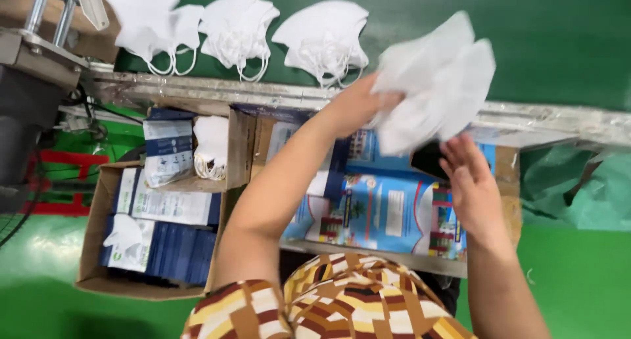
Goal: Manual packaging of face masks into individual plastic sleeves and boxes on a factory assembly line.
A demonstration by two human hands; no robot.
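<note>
My left hand (358, 106) grips a small stack of white folded face masks (434, 79), blurred by motion, just over the metal edge of the green conveyor (526, 30). My right hand (470, 181) is below the stack with its fingers spread, fingertips close to the masks' lower edge and holding nothing. Several more white masks (322, 40) with ear loops lie in a row on the green belt to the left of the stack.
A cardboard box (98, 247) at lower left holds blue-and-white flat packages and a few masks. A second box (499, 175) lined with colourful printed sheets sits under my arms. Machine parts (39, 43) stand at top left. Green floor surrounds everything.
</note>
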